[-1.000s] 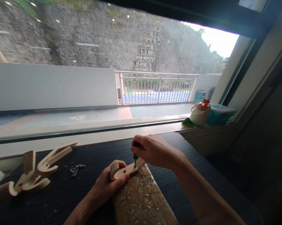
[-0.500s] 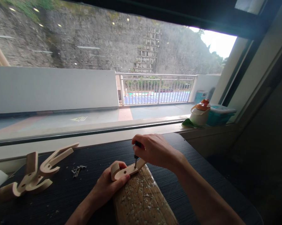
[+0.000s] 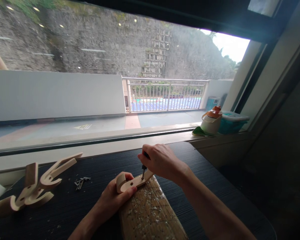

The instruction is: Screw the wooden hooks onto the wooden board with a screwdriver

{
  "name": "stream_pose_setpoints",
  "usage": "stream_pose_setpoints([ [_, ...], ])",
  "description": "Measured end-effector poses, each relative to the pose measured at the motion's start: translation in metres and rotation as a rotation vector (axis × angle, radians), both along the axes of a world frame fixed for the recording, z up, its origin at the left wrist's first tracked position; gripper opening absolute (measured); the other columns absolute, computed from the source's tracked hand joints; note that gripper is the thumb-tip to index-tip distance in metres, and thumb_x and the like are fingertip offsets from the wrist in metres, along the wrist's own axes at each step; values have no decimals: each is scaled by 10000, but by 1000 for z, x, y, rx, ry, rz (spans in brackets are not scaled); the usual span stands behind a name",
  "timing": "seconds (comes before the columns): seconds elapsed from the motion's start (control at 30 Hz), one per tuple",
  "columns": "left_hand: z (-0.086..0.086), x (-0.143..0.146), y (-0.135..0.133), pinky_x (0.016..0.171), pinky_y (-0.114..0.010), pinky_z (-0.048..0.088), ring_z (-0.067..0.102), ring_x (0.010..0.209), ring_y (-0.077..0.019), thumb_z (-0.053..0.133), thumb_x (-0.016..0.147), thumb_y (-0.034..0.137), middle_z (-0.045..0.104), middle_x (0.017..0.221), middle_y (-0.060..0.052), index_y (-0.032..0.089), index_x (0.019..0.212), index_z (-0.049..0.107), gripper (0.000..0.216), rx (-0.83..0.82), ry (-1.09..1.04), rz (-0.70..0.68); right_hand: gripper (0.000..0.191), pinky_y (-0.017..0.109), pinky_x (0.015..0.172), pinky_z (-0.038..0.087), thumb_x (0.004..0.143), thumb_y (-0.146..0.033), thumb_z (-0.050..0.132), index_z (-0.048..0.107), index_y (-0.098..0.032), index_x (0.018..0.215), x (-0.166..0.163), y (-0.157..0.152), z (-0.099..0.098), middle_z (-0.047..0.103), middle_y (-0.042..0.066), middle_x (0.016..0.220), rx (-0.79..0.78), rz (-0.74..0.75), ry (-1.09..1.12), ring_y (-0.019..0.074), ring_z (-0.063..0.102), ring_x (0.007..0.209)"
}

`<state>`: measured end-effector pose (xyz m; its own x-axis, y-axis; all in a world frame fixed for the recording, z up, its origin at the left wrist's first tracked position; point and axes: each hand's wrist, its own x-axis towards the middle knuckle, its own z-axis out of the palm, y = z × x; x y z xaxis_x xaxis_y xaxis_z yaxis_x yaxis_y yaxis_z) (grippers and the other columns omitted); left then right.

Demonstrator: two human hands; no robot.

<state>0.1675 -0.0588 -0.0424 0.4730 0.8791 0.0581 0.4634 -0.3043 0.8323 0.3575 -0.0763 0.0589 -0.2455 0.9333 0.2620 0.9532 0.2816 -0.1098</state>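
Observation:
My left hand (image 3: 117,193) grips a pale wooden hook (image 3: 130,186), thumb on its face and fingers behind its curled end. The hook rests on the far end of a worn wooden board (image 3: 152,213) pitted with many small holes. My right hand (image 3: 159,161) is wrapped round the dark handle of a screwdriver (image 3: 143,171), held nearly upright. Its tip meets the hook at a hole; whether a screw sits under it is too small to tell. Another hole in the hook lies bare near my left thumb.
Several more wooden hooks (image 3: 37,186) lie heaped on the dark table (image 3: 100,166) at the left. Beside them is a small pile of screws (image 3: 82,182). On the windowsill stand an orange-topped bottle (image 3: 211,120) and a teal lidded box (image 3: 233,122), with a green cloth-like item (image 3: 199,131).
My right hand has turned slightly about the screwdriver handle, its knuckles shifting a little left. My left hand keeps the hook in place. The whole view has drifted slightly.

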Motion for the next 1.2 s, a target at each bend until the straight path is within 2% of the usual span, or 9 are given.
stream_pose_setpoints([
  [0.17, 0, 0, 0, 639, -242, 448, 570, 719, -175, 547, 760, 438, 625, 788, -4, 194, 900, 575, 283, -1, -6, 2, 297, 247, 552, 246, 879, -451, 413, 609, -234, 934, 0, -5, 2, 649, 10, 708, -11, 84, 69, 136, 556, 640],
  [0.27, -1, 0, 1, 643, -237, 445, 571, 736, -176, 546, 764, 438, 624, 810, -9, 192, 908, 572, 287, -7, -21, -8, 223, 232, 578, 266, 869, -360, 452, 602, -265, 1004, 5, -9, 5, 657, -11, 791, 5, 185, 118, 118, 551, 688],
  [0.37, -2, 0, 2, 645, -239, 439, 562, 737, -174, 541, 771, 437, 618, 812, -10, 189, 914, 568, 288, -12, -15, -15, 190, 223, 576, 267, 869, -274, 444, 620, -240, 934, 7, -9, 8, 654, -15, 808, 3, 236, 145, 103, 533, 685],
  [0.67, -2, -1, 0, 650, -244, 437, 560, 734, -173, 536, 775, 442, 615, 811, -4, 193, 907, 562, 283, -16, -9, -17, 293, 233, 522, 234, 877, -426, 431, 605, -193, 841, 11, 4, 1, 618, 11, 677, -8, 60, 121, 106, 493, 576],
  [0.83, -4, 0, 1, 637, -244, 436, 555, 713, -170, 537, 769, 447, 610, 796, -2, 191, 901, 561, 289, -2, -7, -10, 338, 251, 501, 198, 893, -425, 374, 594, -192, 786, 6, 3, -1, 600, 12, 621, 33, -6, 67, 119, 501, 553],
  [1.03, -3, -1, 2, 642, -246, 431, 546, 719, -170, 538, 771, 443, 605, 796, -1, 194, 906, 556, 284, -2, 4, -16, 194, 237, 539, 233, 853, -332, 467, 602, -262, 972, 11, -4, 1, 651, -21, 741, 20, 152, 80, 115, 541, 640],
  [1.13, -3, -1, 2, 638, -244, 424, 540, 718, -168, 532, 773, 449, 599, 800, -1, 192, 910, 549, 292, -19, 0, -22, 158, 233, 542, 238, 854, -282, 455, 607, -245, 875, 13, -5, 1, 648, -29, 742, -1, 207, 84, 101, 524, 634],
  [1.2, -3, -1, 2, 642, -244, 421, 534, 720, -167, 531, 775, 449, 594, 799, 0, 192, 912, 547, 292, -26, 1, -19, 176, 235, 528, 227, 859, -310, 450, 603, -228, 829, 12, -3, 0, 635, -23, 709, -9, 182, 83, 99, 503, 607],
])
